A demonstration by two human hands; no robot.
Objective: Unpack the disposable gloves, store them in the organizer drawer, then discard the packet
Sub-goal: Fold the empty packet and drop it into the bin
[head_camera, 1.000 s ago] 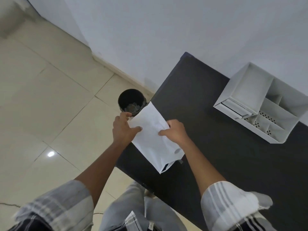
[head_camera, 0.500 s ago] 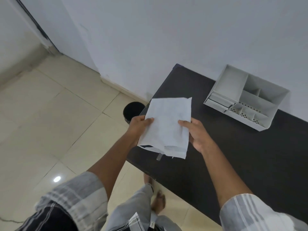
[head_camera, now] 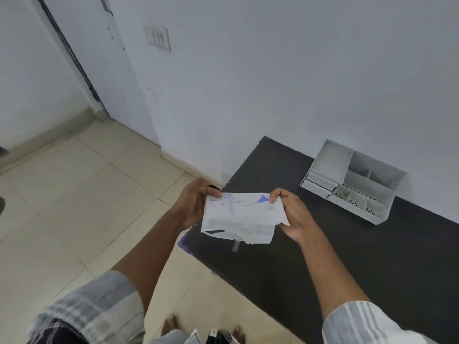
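Both the left hand [head_camera: 196, 203] and right hand [head_camera: 293, 214] pinch the top corners of the white glove packet [head_camera: 242, 217] above the dark table's [head_camera: 323, 256] near corner, so a hard tear could spill gloves onto the floor [head_camera: 87, 194], well short of the organizer [head_camera: 352, 181].

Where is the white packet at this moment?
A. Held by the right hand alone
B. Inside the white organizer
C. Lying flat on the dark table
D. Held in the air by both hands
D: the left hand and right hand each pinch an upper corner of the packet, above the table's edge.
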